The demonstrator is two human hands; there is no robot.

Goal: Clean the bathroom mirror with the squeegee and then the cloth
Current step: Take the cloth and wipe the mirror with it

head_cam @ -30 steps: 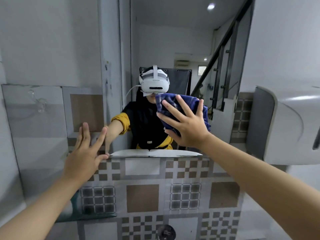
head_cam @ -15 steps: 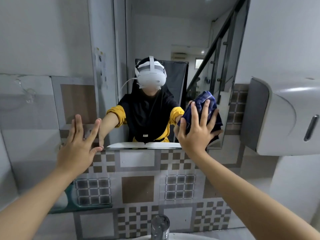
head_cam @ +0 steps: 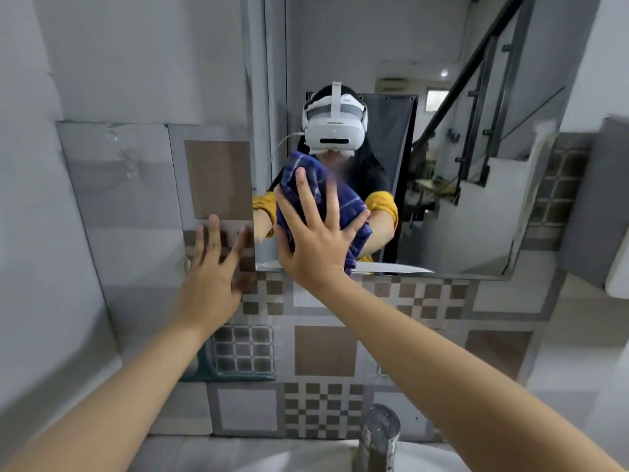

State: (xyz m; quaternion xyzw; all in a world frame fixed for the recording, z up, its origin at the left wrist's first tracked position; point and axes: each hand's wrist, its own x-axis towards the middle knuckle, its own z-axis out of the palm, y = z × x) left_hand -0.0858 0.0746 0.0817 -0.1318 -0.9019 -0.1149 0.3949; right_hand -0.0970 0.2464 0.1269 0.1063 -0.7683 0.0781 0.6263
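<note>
A metal tap (head_cam: pixel 379 434) stands below the patterned wall tiles (head_cam: pixel 325 350).

We see the right hand (head_cam: pixel 315 247) spread flat with straight fingers, pressing a blue checked cloth (head_cam: pixel 318 195) against the mirror (head_cam: pixel 459 206) near its lower left corner. The left hand (head_cam: pixel 212 277), fingers splayed, rests on the tiled wall (head_cam: pixel 326 349) just left of the mirror. Below the mirror stands a metal tap (head_cam: pixel 379 437).

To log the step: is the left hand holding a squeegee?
No, the left hand lies flat with spread fingers on the tiled wall, holding nothing.
</note>
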